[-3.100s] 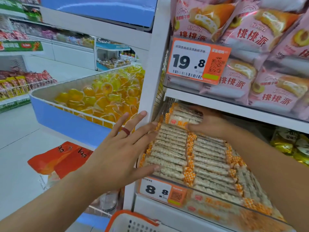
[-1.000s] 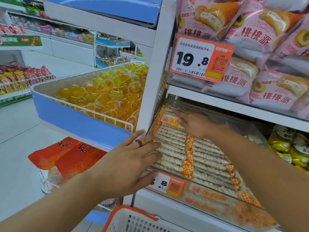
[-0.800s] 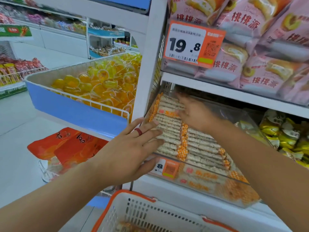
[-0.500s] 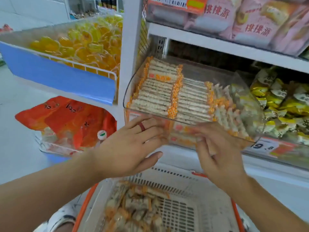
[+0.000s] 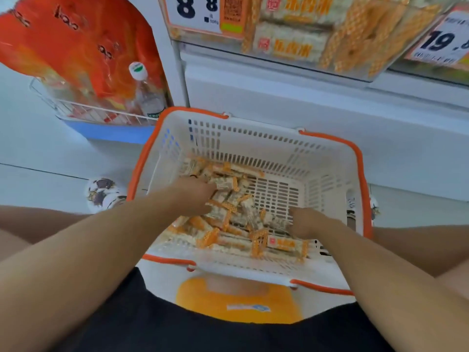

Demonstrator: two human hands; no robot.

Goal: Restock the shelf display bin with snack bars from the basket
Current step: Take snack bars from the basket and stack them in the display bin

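Note:
A white basket (image 5: 253, 138) with orange rim sits on the floor below me, holding a loose heap of snack bars (image 5: 236, 219) in white and orange wrappers. My left hand (image 5: 195, 196) is down in the heap, fingers curled around a few bars at the left side. My right hand (image 5: 304, 222) reaches into the heap's right side, fingers curled among the bars; its grip is hidden. The clear shelf display bin (image 5: 317, 34) full of the same bars hangs at the top edge.
A wire floor bin (image 5: 101, 115) with orange bags and a bottle (image 5: 147, 95) stands to the left. Price tags marked 8.8 (image 5: 195, 11) and 19.8 (image 5: 441, 41) front the shelf. A white shelf base (image 5: 279, 97) rises right behind the basket. A shoe (image 5: 104, 191) is beside it.
Both hands left the display bin on the shelf and dropped into the basket's heap of bars. The view swung down from the shelf to the basket.

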